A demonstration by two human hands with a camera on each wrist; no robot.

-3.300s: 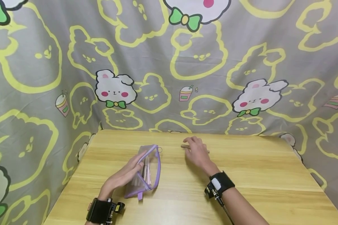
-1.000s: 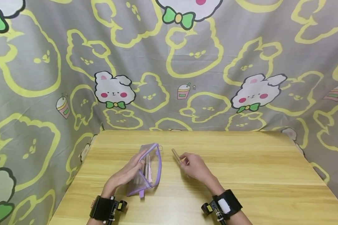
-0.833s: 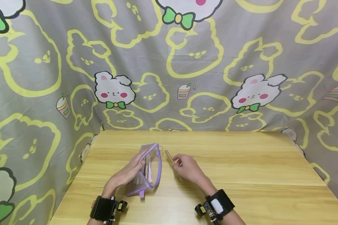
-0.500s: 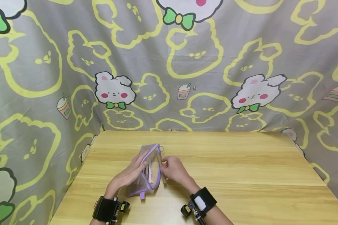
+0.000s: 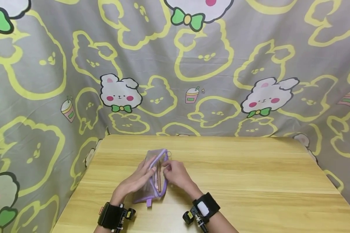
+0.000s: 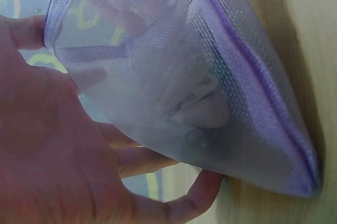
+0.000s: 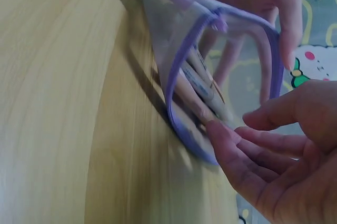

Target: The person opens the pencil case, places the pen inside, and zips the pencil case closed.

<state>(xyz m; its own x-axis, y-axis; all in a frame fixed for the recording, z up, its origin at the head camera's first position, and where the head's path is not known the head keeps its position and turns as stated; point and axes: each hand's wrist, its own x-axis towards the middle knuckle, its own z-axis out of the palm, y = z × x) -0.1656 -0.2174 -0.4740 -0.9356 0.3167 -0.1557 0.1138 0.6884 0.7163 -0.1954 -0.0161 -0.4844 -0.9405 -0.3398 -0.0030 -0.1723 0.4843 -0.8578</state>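
Observation:
A purple-trimmed mesh pencil case (image 5: 141, 194) lies on the table with its zipped mouth gaping to the right. My left hand (image 5: 137, 179) holds its upper side, thumb at the rim and the other fingers along the outside of the mesh (image 6: 142, 87). A brown pen (image 5: 159, 181) lies inside the mouth beside several other pens (image 7: 202, 84). At the mouth is my right hand (image 5: 178, 174); in the right wrist view its fingertips (image 7: 218, 129) touch the pen's near end, and the thumb (image 7: 263, 118) stands apart from it.
The wooden table (image 5: 250, 181) stretches right of the case. Grey cloth with cartoon rabbits (image 5: 210, 71) hangs behind the table and at both sides. A ring pull (image 5: 169, 154) sits at the case's far corner. Both wrists wear black camera straps (image 5: 207, 208).
My right hand lifted the brown pen from the table, carried it left and put it into the pencil case; its thumb is now off the pen. The left hand stayed on the case.

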